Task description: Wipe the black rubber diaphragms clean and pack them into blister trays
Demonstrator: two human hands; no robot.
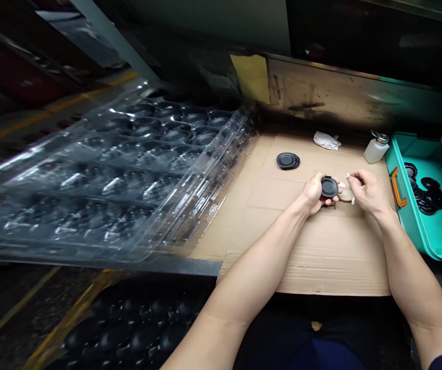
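Note:
My left hand [313, 194] is closed around a round black disc part [329, 186], held up just above the cardboard sheet [321, 246]. My right hand [367, 191] pinches a small white swab or cloth [349, 179] close to the disc's right edge. A small tan object [346, 196] lies on the cardboard between the hands. A short stack of the same black discs [287, 161] rests on the cardboard further back and to the left.
A stack of clear plastic blister trays [109, 169] fills the left. A teal bin [436, 231] with an orange handle holds several black discs at the right. A white pump bottle [376, 148] and a crumpled white cloth [326, 140] sit at the back.

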